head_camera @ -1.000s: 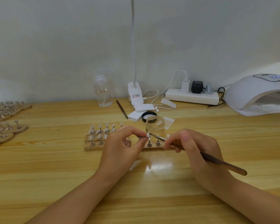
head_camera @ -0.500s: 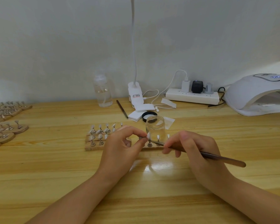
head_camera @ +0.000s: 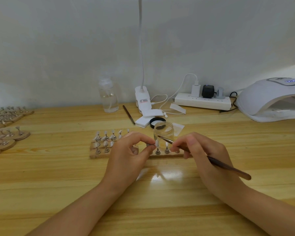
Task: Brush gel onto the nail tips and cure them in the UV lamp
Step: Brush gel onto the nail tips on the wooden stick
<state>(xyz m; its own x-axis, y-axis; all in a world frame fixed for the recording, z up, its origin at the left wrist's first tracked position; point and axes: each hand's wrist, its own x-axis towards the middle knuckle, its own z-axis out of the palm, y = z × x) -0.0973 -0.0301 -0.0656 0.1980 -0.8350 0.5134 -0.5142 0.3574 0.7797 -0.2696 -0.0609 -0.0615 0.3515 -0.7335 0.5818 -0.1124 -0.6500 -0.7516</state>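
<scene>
My left hand (head_camera: 128, 155) pinches a small metal stand that carries a pale nail tip (head_camera: 157, 143), held just above the wooden holder board (head_camera: 99, 155). My right hand (head_camera: 205, 153) grips a thin brown brush (head_camera: 228, 166); its bristle end points up and left, just above the nail tip and in front of the clear gel jar (head_camera: 163, 132). Several more nail tips on stands stand in rows on the board. The white UV lamp (head_camera: 271, 99) sits at the far right, its display lit.
Several more wooden boards with stands (head_camera: 6, 133) lie at the left edge. At the back are a clear bottle (head_camera: 108, 96), a clip lamp base (head_camera: 143, 100), a second brush (head_camera: 128, 114), white pads (head_camera: 143, 120), the jar's black lid (head_camera: 157, 120) and a power strip (head_camera: 203, 100).
The brush tip has lifted from the nail tip and now points higher, across the jar. My left hand keeps its pinch on the stand, almost unmoved.
</scene>
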